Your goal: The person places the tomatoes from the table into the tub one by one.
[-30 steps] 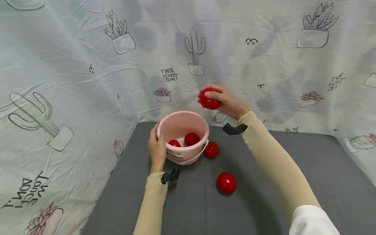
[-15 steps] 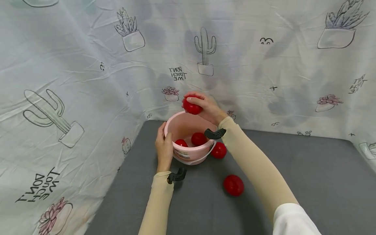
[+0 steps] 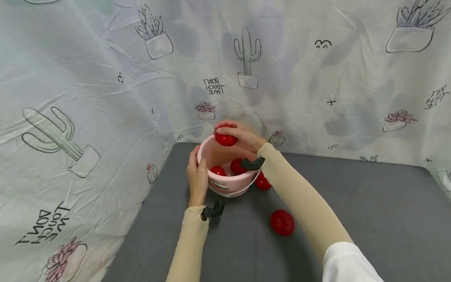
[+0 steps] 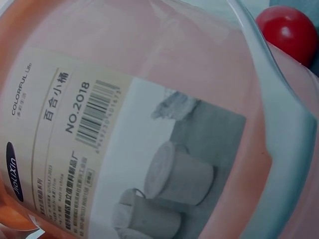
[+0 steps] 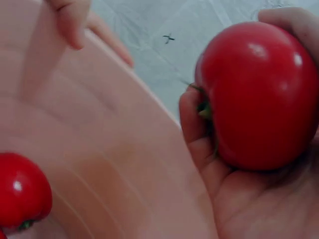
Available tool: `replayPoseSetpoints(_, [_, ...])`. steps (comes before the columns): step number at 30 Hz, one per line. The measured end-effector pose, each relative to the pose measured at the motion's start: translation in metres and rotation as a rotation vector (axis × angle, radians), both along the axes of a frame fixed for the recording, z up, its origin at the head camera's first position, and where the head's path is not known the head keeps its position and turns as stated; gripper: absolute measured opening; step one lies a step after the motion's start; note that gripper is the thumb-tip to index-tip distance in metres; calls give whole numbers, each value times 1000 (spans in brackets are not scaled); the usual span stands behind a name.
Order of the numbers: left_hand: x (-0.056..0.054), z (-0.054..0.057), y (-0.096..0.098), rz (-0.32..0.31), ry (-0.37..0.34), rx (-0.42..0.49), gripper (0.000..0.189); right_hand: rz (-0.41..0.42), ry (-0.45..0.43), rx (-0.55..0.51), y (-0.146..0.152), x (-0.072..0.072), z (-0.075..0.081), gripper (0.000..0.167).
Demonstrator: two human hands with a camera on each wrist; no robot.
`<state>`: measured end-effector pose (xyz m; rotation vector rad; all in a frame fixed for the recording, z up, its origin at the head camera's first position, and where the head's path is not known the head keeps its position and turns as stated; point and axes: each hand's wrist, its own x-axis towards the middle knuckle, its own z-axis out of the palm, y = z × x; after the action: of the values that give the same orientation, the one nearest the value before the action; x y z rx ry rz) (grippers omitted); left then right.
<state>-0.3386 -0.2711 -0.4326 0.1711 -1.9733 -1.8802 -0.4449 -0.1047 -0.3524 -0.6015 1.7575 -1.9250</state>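
Observation:
My right hand (image 3: 241, 137) grips a red tomato (image 3: 225, 138) over the back part of a pink bucket (image 3: 229, 184). In the right wrist view this tomato (image 5: 259, 94) shows a green stem, and fingers and thumb curl round it beside the bucket's wall (image 5: 124, 159). My left hand (image 3: 197, 172) holds the bucket by its left rim, thumb inside and fingers outside. Two tomatoes lie in the bucket: one at the left (image 3: 218, 170) and one at the right (image 3: 237, 166), partly hidden by the black wrist strap. The left wrist view shows the bucket's printed label (image 4: 124, 149) and pale handle (image 4: 284, 119).
One tomato (image 3: 262, 182) sits on the grey table (image 3: 232, 235) against the bucket's right side, partly behind my right forearm. Another tomato (image 3: 282, 222) lies nearer to me. A white cloth (image 3: 289, 78) printed with cacti hangs at the back and left.
My right hand has carried its tomato left and down, from right of the bucket to over its opening. The left hand keeps its hold on the rim. The head view has shifted slightly.

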Motion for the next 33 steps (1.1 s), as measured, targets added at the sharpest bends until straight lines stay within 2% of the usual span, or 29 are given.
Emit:
replayPoseSetpoints(10, [15,3,2,28,-14,9,53,122,181,329,-6,13,0,37])
replayPoseSetpoints(17, [23,2,3,52,8,-2,54,150,297,513,-4,21,-2,37])
replayPoseSetpoints(21, [29,3,5,60,7,-2,53,177,311,512,-4,26,-2,35])
replayPoseSetpoints(28, [40,2,8,70,-1,0,53,284,229,469,-3,35,-7,34])
replayPoseSetpoints(33, [48,2,12,74,-3,-3,54,298,228,476,0,41,-10,33])
